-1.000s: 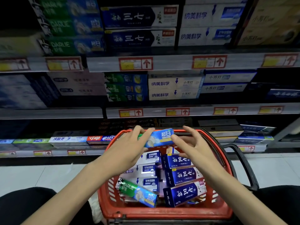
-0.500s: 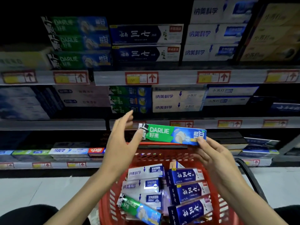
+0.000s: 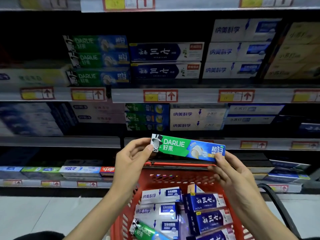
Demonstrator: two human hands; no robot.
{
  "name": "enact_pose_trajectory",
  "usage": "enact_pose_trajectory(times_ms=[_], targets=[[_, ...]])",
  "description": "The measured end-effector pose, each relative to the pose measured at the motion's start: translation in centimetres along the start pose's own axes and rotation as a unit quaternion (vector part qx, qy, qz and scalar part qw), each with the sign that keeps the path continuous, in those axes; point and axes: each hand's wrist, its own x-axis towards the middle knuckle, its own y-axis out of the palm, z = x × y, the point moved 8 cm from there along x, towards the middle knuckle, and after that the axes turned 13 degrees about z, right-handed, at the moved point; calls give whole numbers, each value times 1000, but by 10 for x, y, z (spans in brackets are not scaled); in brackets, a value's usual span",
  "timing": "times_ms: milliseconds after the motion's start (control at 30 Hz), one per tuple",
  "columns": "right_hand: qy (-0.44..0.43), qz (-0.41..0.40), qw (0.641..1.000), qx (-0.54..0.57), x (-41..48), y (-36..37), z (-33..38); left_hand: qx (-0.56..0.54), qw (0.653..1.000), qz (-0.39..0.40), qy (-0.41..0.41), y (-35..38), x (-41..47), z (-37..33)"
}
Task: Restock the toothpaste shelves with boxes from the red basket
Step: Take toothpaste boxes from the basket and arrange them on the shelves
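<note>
I've got the Darlie box [image 3: 187, 147] pinched at each end, left hand [image 3: 132, 157] and right hand [image 3: 230, 172] (light, stiff carton, I'd judge), above the red basket [image 3: 173, 181].

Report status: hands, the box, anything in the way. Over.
Left hand pinches left end of Darlie box, right hand the right end. Box above red basket, not yet shelved. Nothing between it and shelved Darlie stack.

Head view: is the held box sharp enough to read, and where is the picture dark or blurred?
Head view: the held Darlie box is sharp, bright, readable; the shelved Darlie stack is soft and dim. Head view, edges: shelf rails bow from the wide lens. Head view, bottom: glare spots one white box in the red basket.
</note>
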Motion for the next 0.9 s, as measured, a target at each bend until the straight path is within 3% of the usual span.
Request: enact_pose_trajectory(times_ms=[167,267,500,900], targets=[[-16,-5,1000,-10,8,14,1,4,999,-37,23,-20,-1,-9],[-33,-11,997,-75,15,29,6,17,998,-57,39,-35,-3,-17],[-139,-49,972,-185,30,74,21,20,991,-111,68,-73,-6,-38],[-241,-23,946,-214,69,201,60,32,950,-271,151,-164,24,-97]])
